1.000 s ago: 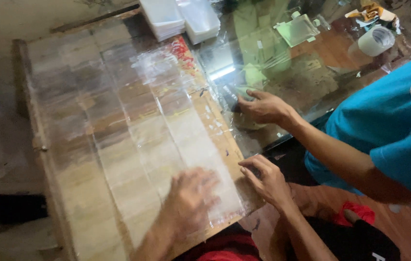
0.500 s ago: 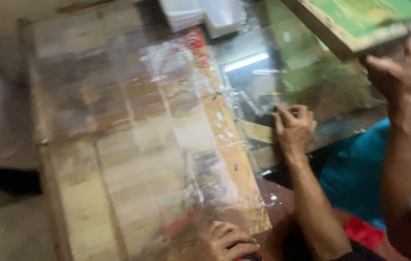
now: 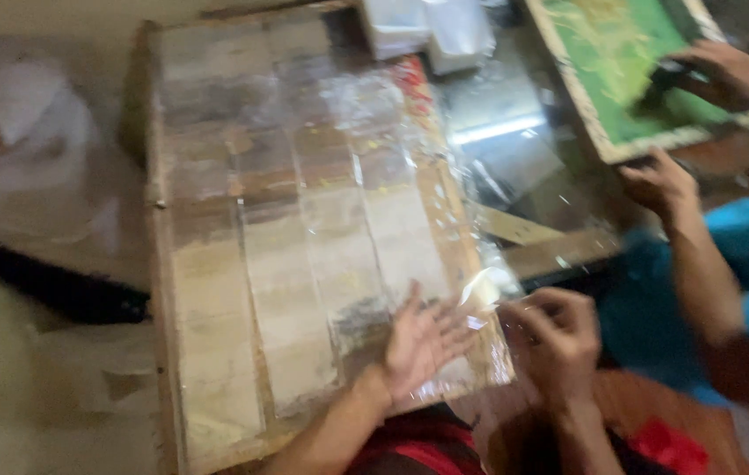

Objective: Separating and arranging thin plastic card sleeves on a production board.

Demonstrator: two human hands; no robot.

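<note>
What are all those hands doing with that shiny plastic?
One person is working at a wooden board covered with rows of clear plastic sheets. Their left hand lies flat on the plastic near the board's edge, and their right hand pinches a loose corner of it. Beside them, a second person in a blue shirt has both hands on a green framed screen.

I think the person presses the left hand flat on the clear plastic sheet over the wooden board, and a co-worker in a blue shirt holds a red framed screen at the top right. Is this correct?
Not quite: the framed screen held by the co-worker's hands is green, not red, as the head view shows. The rest holds: the left hand lies flat on the clear plastic sheet over the wooden board.
</note>
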